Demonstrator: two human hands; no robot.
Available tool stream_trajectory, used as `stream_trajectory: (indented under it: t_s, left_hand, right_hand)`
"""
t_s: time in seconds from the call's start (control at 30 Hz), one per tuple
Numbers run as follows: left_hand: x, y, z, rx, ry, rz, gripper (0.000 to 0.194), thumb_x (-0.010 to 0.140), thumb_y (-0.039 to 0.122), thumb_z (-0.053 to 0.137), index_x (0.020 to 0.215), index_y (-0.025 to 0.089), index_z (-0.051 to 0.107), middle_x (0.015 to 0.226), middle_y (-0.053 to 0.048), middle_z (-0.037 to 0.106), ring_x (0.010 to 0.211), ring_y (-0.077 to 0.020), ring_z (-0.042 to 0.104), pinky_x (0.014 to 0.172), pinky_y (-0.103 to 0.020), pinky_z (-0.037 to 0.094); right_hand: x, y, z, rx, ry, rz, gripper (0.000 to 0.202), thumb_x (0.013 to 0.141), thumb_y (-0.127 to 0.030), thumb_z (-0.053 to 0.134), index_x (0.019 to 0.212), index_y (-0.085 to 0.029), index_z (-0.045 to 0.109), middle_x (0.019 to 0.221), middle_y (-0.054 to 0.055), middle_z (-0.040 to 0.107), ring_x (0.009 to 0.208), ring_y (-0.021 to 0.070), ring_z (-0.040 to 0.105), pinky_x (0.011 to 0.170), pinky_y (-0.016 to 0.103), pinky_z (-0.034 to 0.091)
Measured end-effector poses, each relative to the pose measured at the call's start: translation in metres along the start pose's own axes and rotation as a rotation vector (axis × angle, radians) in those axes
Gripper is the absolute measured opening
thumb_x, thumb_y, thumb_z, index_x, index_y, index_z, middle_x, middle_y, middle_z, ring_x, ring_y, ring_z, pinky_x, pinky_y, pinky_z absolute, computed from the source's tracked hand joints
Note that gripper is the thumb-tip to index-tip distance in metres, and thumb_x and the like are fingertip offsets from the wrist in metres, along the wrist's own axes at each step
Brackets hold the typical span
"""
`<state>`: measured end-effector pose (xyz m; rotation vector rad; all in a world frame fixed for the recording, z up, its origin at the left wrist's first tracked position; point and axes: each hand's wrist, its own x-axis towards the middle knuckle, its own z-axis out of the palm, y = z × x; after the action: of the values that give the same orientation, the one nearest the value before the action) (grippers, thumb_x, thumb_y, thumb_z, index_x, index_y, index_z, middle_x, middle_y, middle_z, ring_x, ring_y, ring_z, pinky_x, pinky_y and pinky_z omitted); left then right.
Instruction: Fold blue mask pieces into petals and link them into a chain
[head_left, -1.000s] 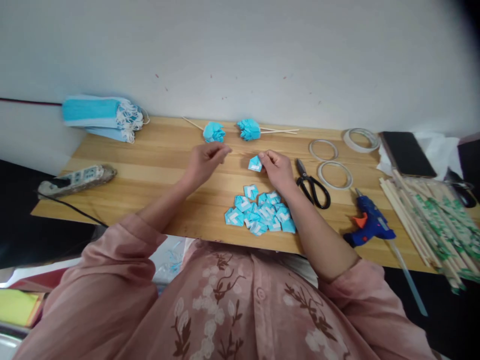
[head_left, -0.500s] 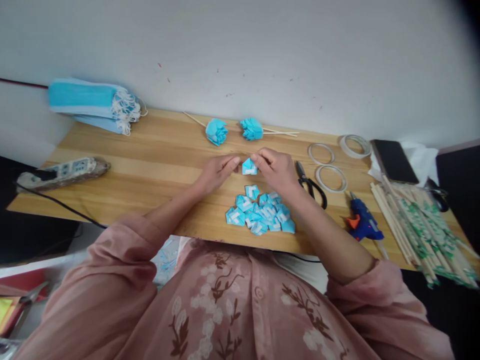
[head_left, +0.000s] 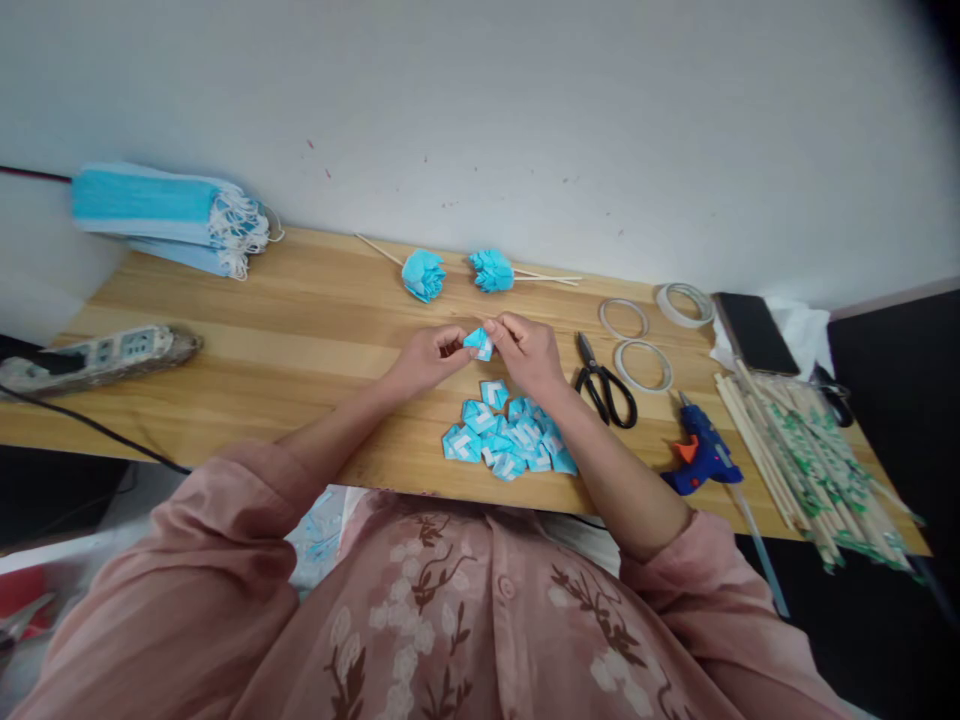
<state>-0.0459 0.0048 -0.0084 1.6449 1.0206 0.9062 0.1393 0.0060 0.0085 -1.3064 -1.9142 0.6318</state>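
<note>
A small folded blue piece [head_left: 478, 343] with a white strip on it is pinched between my two hands above the table. My left hand [head_left: 430, 358] grips its left edge, fingers closed. On its upper right side, the thumb and fingers of my right hand [head_left: 527, 350] are pressed together. Just below lies a pile of similar folded blue pieces [head_left: 499, 440], several with white strips. Behind my hands rest two blue flowers on thin sticks, the left flower [head_left: 424, 275] and the right flower [head_left: 492, 270].
Black-handled scissors [head_left: 604, 385], tape rolls [head_left: 643, 366], a blue glue gun [head_left: 703, 452], a phone [head_left: 756, 333] and wrapped wooden sticks [head_left: 817, 455] lie to the right. A stack of blue face masks [head_left: 146, 200] and a power strip [head_left: 105, 355] are on the left of the table [head_left: 300, 310].
My left hand has come to the folded piece and now grips its left edge. The piece has turned and tilted between my hands. The whole view has shifted slightly.
</note>
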Motion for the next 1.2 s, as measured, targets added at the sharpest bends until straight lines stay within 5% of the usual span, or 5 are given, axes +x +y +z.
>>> stream_trajectory:
  t_s: [0.6, 1.2]
  left_hand:
    - [-0.001, -0.004, 0.002, -0.007, 0.029, 0.022, 0.035, 0.082, 0.047, 0.067, 0.068, 0.018, 0.053, 0.059, 0.005, 0.041, 0.055, -0.0087, 0.033, 0.052, -0.024, 0.026]
    - [0.002, -0.002, 0.0, 0.035, -0.021, 0.047, 0.02, 0.086, 0.034, 0.058, 0.088, 0.016, 0.066, 0.066, 0.002, 0.056, 0.058, -0.0098, 0.045, 0.056, -0.023, 0.035]
  right_hand:
    - [-0.011, 0.005, -0.001, 0.387, -0.053, 0.137, 0.049, 0.082, -0.07, 0.065, 0.083, -0.021, 0.068, 0.076, 0.002, 0.067, 0.07, 0.0169, 0.058, 0.067, 0.03, 0.044]
    - [-0.007, 0.014, -0.004, 0.309, 0.102, 0.102, 0.043, 0.086, -0.061, 0.066, 0.074, -0.02, 0.068, 0.063, -0.002, 0.058, 0.06, 0.013, 0.048, 0.059, 0.028, 0.036]
